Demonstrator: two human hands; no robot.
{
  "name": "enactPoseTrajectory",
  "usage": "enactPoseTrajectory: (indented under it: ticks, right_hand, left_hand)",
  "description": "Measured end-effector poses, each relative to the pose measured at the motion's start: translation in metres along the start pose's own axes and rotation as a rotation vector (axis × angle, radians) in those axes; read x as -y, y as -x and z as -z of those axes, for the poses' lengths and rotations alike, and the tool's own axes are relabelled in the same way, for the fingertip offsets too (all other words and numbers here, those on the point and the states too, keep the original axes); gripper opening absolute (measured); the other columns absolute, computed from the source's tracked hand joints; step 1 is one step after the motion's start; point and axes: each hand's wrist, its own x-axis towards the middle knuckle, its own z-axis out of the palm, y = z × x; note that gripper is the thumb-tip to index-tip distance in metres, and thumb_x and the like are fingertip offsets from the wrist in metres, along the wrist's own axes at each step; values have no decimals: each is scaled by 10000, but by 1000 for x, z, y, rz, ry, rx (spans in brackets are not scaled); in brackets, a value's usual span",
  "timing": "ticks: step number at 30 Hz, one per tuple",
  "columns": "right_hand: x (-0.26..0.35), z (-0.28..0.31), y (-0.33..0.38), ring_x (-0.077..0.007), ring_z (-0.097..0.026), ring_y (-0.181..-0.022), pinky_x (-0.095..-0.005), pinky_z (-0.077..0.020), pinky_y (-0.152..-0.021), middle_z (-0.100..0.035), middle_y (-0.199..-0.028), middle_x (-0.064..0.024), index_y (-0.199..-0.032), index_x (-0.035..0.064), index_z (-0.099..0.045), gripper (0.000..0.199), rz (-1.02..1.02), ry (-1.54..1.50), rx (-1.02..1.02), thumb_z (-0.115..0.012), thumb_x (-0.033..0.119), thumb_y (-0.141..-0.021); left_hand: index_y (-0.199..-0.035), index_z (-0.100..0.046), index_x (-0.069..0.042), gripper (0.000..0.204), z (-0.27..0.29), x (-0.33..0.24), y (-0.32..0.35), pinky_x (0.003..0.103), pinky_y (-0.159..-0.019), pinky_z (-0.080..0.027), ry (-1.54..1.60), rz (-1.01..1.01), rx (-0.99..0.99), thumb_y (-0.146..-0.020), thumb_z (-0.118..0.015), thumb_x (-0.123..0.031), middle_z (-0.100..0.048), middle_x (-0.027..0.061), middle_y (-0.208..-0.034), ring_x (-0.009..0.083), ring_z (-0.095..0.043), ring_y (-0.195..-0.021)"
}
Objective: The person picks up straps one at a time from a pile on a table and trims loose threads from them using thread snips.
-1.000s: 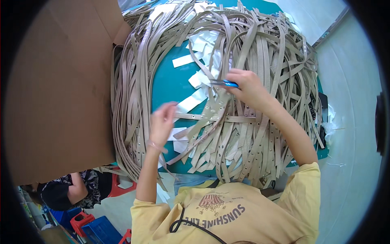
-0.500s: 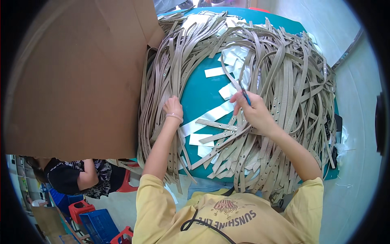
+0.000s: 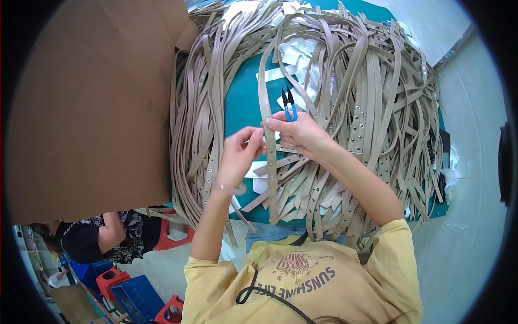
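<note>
One beige strap (image 3: 272,178) lies lengthwise up the frame's centre, its lower end nearest the person. Just left of it, the left hand (image 3: 241,154) bunches its fingers; whether they grip anything I cannot tell. Nearer, the right hand (image 3: 299,135) pinches the strap's edge, also holding blue snips (image 3: 290,106), blades upward. Beyond, more straps (image 3: 373,89) cover the worktop (image 3: 244,93).

Taupe straps (image 3: 372,97), silver eyelets (image 3: 361,125), blue-and-black snips (image 3: 286,110), teal tabletop (image 3: 242,92), white strips (image 3: 279,74), yellow shirt (image 3: 356,294), brown cardboard (image 3: 102,113)
</note>
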Motion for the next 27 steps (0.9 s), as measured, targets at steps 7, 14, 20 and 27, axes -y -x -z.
enactPoseTrajectory:
  ticks: [7,14,20,27]
  right_hand:
    - [7,14,-3,-14,-260,-385,-192,-214,-386,-578,-684,-38,-957,-23,-594,172,-40,-220,-71,-600,114,-852]
    - [18,10,0,-21,-259,-389,-207,-226,-406,-554,-670,-4,-859,22,-596,89,-21,-189,-40,-586,111,-863]
    - [11,18,0,-7,-286,-386,-180,-251,-384,-616,-848,-118,-988,-37,-576,223,36,-222,-4,-587,156,-876]
    - [3,14,9,-8,-317,-424,-176,-262,-392,-612,-885,-115,-1005,-31,-578,254,4,89,-60,-599,183,-870]
  left_hand:
    - [-1275,-416,51,622,-16,32,46,335,-884,-456,482,383,458,-972,-210,-451,-604,142,-1076,217,-596,-968]
    - [-1328,-299,57,548,-19,35,64,411,-903,-476,1124,528,623,-986,-210,-362,-550,164,-1162,271,-595,-986]
    - [-1277,-367,57,416,-14,50,81,317,-751,-522,1329,419,641,-973,-358,-226,-581,121,-1070,177,-617,-865]
    - [-993,-630,16,222,-21,41,80,186,-544,-400,212,257,59,-856,-612,-157,-643,30,-752,72,-592,-659]
